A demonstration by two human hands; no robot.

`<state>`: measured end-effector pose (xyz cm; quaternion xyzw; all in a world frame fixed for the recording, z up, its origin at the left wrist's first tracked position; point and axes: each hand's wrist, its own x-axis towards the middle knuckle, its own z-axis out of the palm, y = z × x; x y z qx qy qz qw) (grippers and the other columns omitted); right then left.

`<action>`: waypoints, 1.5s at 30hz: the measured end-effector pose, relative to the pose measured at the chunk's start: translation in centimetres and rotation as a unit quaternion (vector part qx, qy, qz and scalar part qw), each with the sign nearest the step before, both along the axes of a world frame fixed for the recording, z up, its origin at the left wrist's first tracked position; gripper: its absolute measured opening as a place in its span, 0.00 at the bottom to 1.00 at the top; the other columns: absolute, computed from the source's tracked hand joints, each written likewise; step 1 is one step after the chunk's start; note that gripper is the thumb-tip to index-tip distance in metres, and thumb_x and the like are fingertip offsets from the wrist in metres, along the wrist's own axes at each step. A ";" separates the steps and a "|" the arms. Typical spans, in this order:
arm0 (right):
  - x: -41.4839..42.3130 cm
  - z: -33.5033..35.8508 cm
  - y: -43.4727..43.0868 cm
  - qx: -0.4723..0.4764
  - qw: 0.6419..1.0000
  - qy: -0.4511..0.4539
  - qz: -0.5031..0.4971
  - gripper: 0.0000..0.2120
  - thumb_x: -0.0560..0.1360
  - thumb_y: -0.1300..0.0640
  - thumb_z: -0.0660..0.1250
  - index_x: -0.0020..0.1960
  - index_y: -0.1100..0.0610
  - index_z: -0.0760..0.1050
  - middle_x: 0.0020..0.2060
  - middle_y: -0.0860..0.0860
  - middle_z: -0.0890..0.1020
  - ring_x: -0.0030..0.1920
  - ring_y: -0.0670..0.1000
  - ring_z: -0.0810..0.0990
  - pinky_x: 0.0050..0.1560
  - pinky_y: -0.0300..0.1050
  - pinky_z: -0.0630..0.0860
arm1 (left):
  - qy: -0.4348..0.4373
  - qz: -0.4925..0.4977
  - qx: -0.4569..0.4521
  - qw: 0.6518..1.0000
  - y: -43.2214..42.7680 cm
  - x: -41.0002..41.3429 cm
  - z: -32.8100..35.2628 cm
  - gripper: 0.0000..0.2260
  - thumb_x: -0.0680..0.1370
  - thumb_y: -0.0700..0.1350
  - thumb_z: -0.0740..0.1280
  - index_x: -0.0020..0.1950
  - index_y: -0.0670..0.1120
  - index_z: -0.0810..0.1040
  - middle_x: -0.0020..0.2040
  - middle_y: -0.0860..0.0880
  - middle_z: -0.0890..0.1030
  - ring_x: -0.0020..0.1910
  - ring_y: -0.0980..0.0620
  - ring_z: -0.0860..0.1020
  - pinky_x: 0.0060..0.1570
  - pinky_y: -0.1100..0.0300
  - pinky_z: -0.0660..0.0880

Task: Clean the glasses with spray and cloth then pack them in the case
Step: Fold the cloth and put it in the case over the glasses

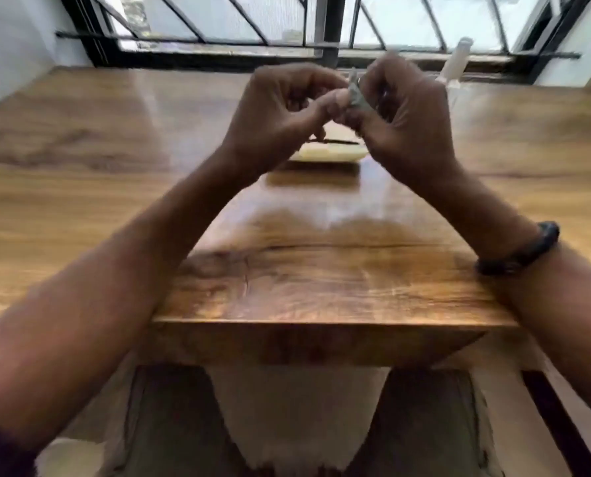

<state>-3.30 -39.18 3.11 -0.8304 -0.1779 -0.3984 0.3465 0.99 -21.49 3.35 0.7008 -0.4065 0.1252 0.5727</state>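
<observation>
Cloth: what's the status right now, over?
Cloth pinched between left hand and right hand, above table. No glasses discernible. Case on table behind hands, spray bottle far right.

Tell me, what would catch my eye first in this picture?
Two hands meet above the middle of the wooden table: the left hand and right hand pinch a small greyish cloth between them. Just behind them a pale case lies on the table, and a dark band circles the right wrist.

cloth (356,96): grey-green
case (325,153): pale cream
spray bottle (454,65): whitish, blurred
table (80,187): warm brown, streaked wood grain with darker patches
wristband (521,251): black
window frame (331,25): black
</observation>
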 end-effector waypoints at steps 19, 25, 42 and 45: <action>-0.2 1.0 -0.2 0.153 0.963 0.147 0.163 0.08 0.76 0.63 0.72 0.55 0.62 0.78 0.40 0.56 0.85 0.37 0.54 0.84 0.32 0.41 0.76 | 0.042 0.017 -0.021 0.999 1.0 0.4 0.6 0.04 0.81 0.41 0.68 0.51 0.40 0.79 0.43 0.47 0.84 0.41 0.55 0.84 0.30 0.61 0.77; 0.0 1.0 -0.5 0.133 0.977 0.132 0.101 0.02 0.76 0.63 0.71 0.45 0.57 0.79 0.38 0.55 0.83 0.36 0.49 0.81 0.33 0.39 0.75 | 0.069 0.013 -0.006 0.998 1.3 0.9 0.7 0.03 0.80 0.42 0.71 0.52 0.44 0.79 0.40 0.50 0.84 0.37 0.55 0.83 0.29 0.62 0.76; -0.2 1.8 -1.7 0.140 0.981 0.123 0.063 0.09 0.78 0.56 0.70 0.54 0.62 0.80 0.42 0.55 0.84 0.39 0.52 0.82 0.37 0.43 0.78 | 0.141 -0.022 0.069 0.987 2.8 1.5 1.1 0.08 0.80 0.44 0.72 0.57 0.42 0.83 0.47 0.44 0.85 0.44 0.54 0.82 0.37 0.63 0.77; -0.2 1.4 -1.2 0.059 0.987 0.132 0.076 0.09 0.74 0.58 0.74 0.54 0.56 0.81 0.46 0.51 0.84 0.44 0.49 0.83 0.41 0.42 0.80 | 0.141 -0.026 0.063 0.988 2.5 1.0 1.1 0.09 0.79 0.43 0.72 0.57 0.40 0.83 0.46 0.43 0.85 0.42 0.54 0.83 0.35 0.63 0.77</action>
